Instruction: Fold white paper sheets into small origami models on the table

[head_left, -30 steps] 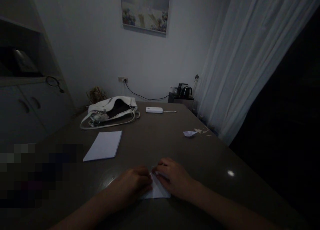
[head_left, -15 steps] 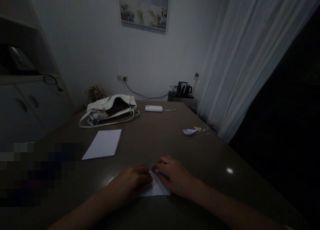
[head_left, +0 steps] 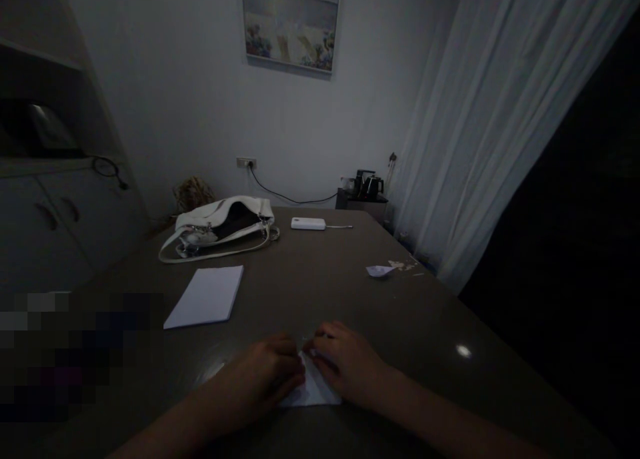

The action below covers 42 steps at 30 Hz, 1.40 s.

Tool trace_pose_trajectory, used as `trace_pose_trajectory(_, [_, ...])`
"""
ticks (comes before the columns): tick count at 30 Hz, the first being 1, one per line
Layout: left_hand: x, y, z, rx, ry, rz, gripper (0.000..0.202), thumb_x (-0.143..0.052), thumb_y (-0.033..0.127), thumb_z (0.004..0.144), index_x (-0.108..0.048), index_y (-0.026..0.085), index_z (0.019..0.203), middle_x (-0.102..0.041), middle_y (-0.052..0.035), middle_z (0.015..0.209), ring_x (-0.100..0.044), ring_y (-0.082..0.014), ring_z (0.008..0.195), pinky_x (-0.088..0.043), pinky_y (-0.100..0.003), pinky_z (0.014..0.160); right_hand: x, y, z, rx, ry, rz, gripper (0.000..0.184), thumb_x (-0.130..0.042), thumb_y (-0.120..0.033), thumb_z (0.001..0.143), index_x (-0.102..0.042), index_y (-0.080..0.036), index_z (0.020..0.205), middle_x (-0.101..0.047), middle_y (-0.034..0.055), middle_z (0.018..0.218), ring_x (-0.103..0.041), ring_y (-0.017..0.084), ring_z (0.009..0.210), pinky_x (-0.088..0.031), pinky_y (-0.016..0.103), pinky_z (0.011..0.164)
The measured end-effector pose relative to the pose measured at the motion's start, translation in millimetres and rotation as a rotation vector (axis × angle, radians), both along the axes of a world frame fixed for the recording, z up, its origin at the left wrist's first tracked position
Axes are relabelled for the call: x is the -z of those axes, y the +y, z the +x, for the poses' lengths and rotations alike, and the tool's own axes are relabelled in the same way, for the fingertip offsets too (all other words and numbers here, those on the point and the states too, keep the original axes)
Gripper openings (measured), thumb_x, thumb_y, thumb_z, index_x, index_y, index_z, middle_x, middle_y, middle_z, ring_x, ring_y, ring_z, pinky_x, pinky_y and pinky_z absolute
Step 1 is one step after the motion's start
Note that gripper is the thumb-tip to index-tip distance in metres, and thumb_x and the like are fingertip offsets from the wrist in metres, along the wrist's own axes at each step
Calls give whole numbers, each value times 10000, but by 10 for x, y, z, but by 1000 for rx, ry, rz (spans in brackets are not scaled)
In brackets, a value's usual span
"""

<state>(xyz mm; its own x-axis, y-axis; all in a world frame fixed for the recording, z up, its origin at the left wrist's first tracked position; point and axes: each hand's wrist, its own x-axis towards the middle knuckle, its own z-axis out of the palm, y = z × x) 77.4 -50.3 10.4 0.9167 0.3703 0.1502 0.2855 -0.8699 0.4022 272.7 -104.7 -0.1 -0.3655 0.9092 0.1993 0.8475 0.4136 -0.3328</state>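
Note:
A small folded sheet of white paper (head_left: 314, 391) lies on the table near its front edge, roughly triangular with its tip pointing away from me. My left hand (head_left: 270, 372) is closed on the paper's left side, its fingers curled near the tip. From the other side, my right hand (head_left: 345, 359) pinches the paper close to the same tip. The fingertips of both hands nearly meet there and cover part of the folds. A stack of white paper (head_left: 207, 296) rests to the left, beyond my left hand.
A white handbag (head_left: 225, 222) and a white power bank (head_left: 308, 224) with a short cable stand at the table's (head_left: 310, 279) far end. A small folded paper piece (head_left: 379, 271) lies beside scraps (head_left: 403, 265) near the right edge. A sheer curtain (head_left: 450, 126) hangs beyond.
The whole view has tilted up slightly, so everything sits a little lower in the picture. Both hands stay on the folded paper, with only slight finger movement.

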Motion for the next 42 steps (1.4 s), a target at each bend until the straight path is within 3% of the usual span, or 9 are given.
trace_pose_trajectory(8, [-58,67,-15,53,-23,-9,206,-447,165,888,-646,209,853,-635,-36,802,-539,-175,821,-383,-274,713,19,-19,-103,94,-93,56,195,-481,-310,851,-627,-180,858,-570,55,898,-513,175,851,-382,279,701])
trace_pose_trajectory(15, [-5,75,-36,-92,-46,-79,127,-439,162,870,-555,195,909,-596,-38,869,-546,-170,794,-393,-264,688,7,-40,-118,144,-103,15,236,-562,-401,776,-614,-220,919,-554,41,950,-499,210,922,-380,326,745])
trace_pose_trajectory(19, [17,133,-5,-94,-37,-79,113,-461,171,857,-551,200,919,-588,-31,878,-551,-167,796,-395,-257,680,-6,-32,-117,144,-85,2,234,-578,-403,760,-617,-235,918,-558,40,944,-504,217,917,-386,336,744])
trace_pose_trajectory(25, [-9,246,139,-116,-29,99,115,-501,90,793,-558,187,820,-588,-18,817,-524,-178,786,-343,-282,693,-14,-31,-102,147,-49,-10,255,-603,-402,739,-611,-252,944,-557,45,987,-509,221,935,-388,346,763])
trace_pose_trajectory(30, [-31,256,207,-37,27,241,80,-534,127,815,-541,181,756,-604,0,783,-508,-177,792,-281,-297,694,-17,-36,-105,143,-15,-11,240,-600,-379,742,-614,-255,946,-558,43,998,-513,215,943,-380,340,785])
trace_pose_trajectory(42, [-60,300,81,34,88,274,120,-610,109,737,-534,198,713,-606,32,726,-490,-163,787,-234,-293,681,-28,-40,-107,145,-34,-30,225,-600,-392,747,-603,-252,923,-549,22,1016,-506,200,949,-368,328,779])
